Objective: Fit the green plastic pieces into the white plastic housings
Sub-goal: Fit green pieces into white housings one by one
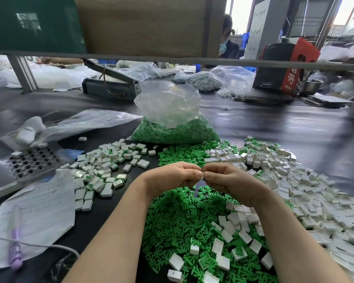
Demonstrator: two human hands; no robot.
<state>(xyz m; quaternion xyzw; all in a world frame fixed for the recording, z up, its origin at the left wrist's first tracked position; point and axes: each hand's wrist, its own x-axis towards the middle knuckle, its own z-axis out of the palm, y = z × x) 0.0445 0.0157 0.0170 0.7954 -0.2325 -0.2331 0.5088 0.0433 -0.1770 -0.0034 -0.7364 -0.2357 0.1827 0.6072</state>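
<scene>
My left hand [172,178] and my right hand [231,183] meet fingertip to fingertip above the table, both pinching one small white housing [202,177]; only a sliver of it shows between the thumbs. Beneath my wrists lies a wide heap of loose green plastic pieces [178,225]. A big spread of empty white housings [307,193] covers the table to the right. To the left sits a pile of white housings with green showing in them [102,170].
A clear bag full of green pieces [172,127] stands behind the heaps. A metal jig plate with square holes [29,162] and a handwritten paper sheet [39,209] lie left, with a purple pen [15,246]. A shelf rail crosses overhead; another person sits beyond it.
</scene>
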